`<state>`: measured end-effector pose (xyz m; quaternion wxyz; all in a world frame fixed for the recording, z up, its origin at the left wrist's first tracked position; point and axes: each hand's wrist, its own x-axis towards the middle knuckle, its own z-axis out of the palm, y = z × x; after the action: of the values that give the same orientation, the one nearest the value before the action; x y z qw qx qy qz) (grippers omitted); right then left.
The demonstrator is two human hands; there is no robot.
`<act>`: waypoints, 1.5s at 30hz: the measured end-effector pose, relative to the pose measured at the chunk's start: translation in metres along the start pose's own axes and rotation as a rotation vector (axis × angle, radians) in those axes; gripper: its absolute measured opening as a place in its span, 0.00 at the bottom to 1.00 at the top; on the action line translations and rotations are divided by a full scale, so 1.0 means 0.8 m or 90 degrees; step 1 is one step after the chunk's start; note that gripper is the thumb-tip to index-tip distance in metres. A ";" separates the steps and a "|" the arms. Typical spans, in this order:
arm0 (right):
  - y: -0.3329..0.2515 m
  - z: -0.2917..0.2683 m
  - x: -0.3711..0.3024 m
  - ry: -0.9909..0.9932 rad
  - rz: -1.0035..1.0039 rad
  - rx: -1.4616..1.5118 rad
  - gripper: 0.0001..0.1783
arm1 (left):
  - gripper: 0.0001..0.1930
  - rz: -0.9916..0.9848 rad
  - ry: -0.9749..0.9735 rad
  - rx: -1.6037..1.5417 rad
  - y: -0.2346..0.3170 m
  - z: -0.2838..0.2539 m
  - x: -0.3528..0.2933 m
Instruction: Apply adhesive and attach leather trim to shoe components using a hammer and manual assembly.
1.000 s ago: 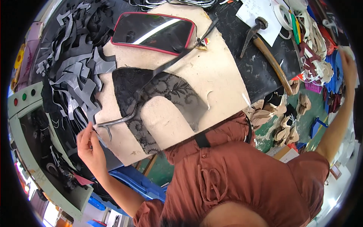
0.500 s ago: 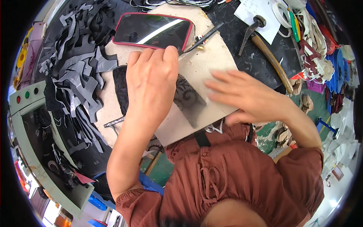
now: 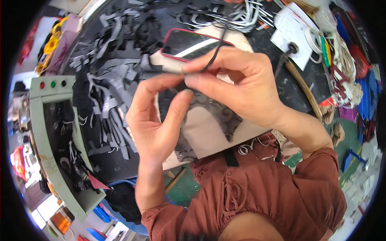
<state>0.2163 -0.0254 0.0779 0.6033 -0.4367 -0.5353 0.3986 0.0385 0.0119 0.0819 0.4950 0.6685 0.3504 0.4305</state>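
Note:
My right hand (image 3: 245, 80) pinches a thin black cord (image 3: 222, 40) between thumb and fingertips; its upper length loops up behind the fingers. My left hand (image 3: 155, 116) meets it at the fingertips, thumb and forefinger curled around a small blurred dark end of the cord. Both hands are raised over a beige board (image 3: 255, 128). On the board lies dark, sheer lace fabric (image 3: 219, 110) with a pale rounded piece (image 3: 203, 128) at its middle. Just beyond my hands rests a phone in a red case (image 3: 189, 42), partly covered by them.
Grey and black fabric strips (image 3: 116, 92) pile up at the left. White and black cords (image 3: 241, 16) lie at the back. A hammer (image 3: 301, 86) and a white paper (image 3: 291, 30) are at the right, near tape rolls (image 3: 313, 40). A grey-green machine (image 3: 38, 120) stands far left.
My left hand has left the phone's near edge and opened from its fist to meet my right. My right hand has risen from the board and holds the black cord. The view has shifted.

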 end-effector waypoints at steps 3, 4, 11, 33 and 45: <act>-0.015 0.037 0.034 0.102 -0.041 -0.030 0.09 | 0.21 0.339 0.225 0.546 0.006 -0.023 -0.006; -0.016 0.043 0.041 0.058 -0.055 -0.085 0.09 | 0.24 0.362 0.221 0.550 0.010 -0.023 -0.012; -0.074 0.068 0.043 -0.288 -0.157 -0.291 0.16 | 0.16 0.160 0.335 0.101 0.031 -0.044 -0.022; -0.099 0.077 0.049 -0.176 -0.576 -0.606 0.14 | 0.14 0.300 0.344 0.181 0.070 -0.048 -0.040; -0.099 0.018 0.015 -0.005 -0.076 -0.137 0.07 | 0.10 0.145 0.259 -0.087 0.083 -0.061 -0.035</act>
<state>0.2045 -0.0366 0.1580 0.5734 -0.4647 -0.6024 0.3039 -0.0146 -0.0129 0.1467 0.4065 0.5679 0.3352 0.6324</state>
